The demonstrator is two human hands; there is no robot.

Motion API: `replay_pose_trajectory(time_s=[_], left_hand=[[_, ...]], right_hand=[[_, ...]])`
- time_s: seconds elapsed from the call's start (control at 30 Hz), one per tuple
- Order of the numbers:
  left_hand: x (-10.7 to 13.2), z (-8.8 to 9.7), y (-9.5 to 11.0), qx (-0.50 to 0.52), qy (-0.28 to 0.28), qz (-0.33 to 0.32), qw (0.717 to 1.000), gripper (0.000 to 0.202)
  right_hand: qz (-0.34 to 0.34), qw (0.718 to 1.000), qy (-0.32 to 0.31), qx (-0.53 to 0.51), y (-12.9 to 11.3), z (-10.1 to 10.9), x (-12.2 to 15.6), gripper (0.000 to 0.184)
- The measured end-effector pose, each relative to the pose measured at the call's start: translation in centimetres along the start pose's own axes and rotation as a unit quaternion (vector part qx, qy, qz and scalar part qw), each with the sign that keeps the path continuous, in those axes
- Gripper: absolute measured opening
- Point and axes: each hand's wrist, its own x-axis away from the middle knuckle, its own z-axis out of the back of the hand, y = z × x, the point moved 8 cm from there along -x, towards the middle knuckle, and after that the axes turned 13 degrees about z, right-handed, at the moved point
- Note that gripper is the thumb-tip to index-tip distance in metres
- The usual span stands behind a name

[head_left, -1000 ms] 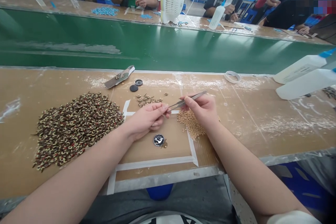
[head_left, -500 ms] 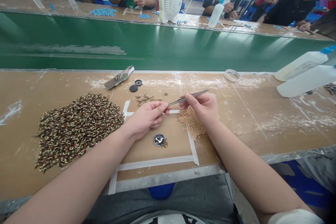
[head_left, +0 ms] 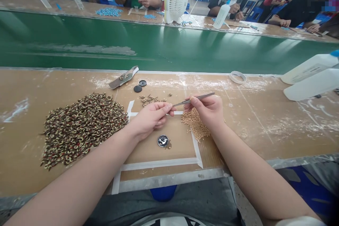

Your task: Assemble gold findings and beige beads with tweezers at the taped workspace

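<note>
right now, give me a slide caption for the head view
Right hand holds tweezers, tips at the pinched left hand, with tan beads and a round dark piece on the bench.

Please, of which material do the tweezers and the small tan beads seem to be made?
The tweezers look like metal, probably steel: slim, grey, slightly shiny.

The small tan beads could be plastic, wood or coated metal; their even colour leaves this open.

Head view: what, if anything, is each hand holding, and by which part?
Right hand: slim silver metal tweezers, by their middle. Left hand: cannot be told.
</note>
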Motion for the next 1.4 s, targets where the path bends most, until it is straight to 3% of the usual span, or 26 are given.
replay_pose_trajectory(time_s=[0.2, 0.3, 0.4, 0.43, 0.47, 0.53, 0.57, 0.63, 0.7, 0.83, 1.03, 1.13, 1.27, 1.4], left_hand=[[0.0, -0.1, -0.1, -0.003, -0.007, -0.006, 1.000, 0.027], [0.0, -0.3, 0.0, -0.066, 0.004, -0.006, 0.998, 0.031], [1.1, 0.8, 1.9, -0.223, 0.094, -0.060, 0.968, 0.039], [2.0, 1.6, 3.2, -0.295, 0.153, -0.096, 0.938, 0.040], [3.2, 2.5, 4.7, -0.373, 0.224, -0.132, 0.891, 0.038], [6.0, 4.6, 7.4, -0.504, 0.371, -0.166, 0.762, 0.035], [7.2, 6.0, 8.2, -0.540, 0.428, -0.144, 0.711, 0.034], [8.8, 8.8, 9.1, -0.577, 0.486, -0.075, 0.651, 0.032], [9.6, 10.7, 9.3, -0.600, 0.497, -0.029, 0.626, 0.026], [9.0, 12.2, 8.2, -0.622, 0.456, 0.032, 0.635, 0.016], [8.1, 12.3, 7.2, -0.642, 0.437, 0.080, 0.625, 0.016], [7.9, 12.5, 7.1, -0.647, 0.434, 0.085, 0.621, 0.016], [7.6, 12.5, 7.1, -0.647, 0.430, 0.076, 0.625, 0.014], [7.1, 12.4, 7.0, -0.648, 0.428, 0.068, 0.627, 0.013]], right_hand=[[-0.006, 1.000, -0.002, 0.009, 0.1, 0.1, 0.0, 0.025], [-0.011, 1.000, 0.003, 0.002, 0.2, 0.2, 0.1, 0.026], [-0.020, 1.000, 0.010, -0.015, 0.5, 0.2, 0.2, 0.025], [-0.026, 0.999, 0.009, -0.020, 0.6, 0.2, 0.2, 0.025], [-0.032, 0.999, 0.005, -0.025, 0.8, 0.1, 0.3, 0.024], [-0.043, 0.998, -0.019, -0.039, 1.0, -0.4, 0.4, 0.024], [-0.047, 0.997, -0.037, -0.048, 1.1, -0.7, 0.5, 0.025], [-0.053, 0.994, -0.075, -0.064, 1.2, -1.4, 0.6, 0.026], [-0.060, 0.990, -0.104, -0.074, 1.2, -2.0, 0.8, 0.028], [-0.056, 0.982, -0.157, -0.093, 0.9, -2.8, 1.3, 0.024], [-0.088, 0.950, -0.261, -0.148, 0.3, -4.8, 2.8, 0.020], [-0.081, 0.940, -0.303, -0.132, 0.0, -5.6, 3.2, 0.021], [-0.024, 0.934, -0.346, -0.082, -0.6, -6.1, 3.3, 0.025], [-0.016, 0.932, -0.357, -0.067, -0.6, -6.3, 3.3, 0.026]])
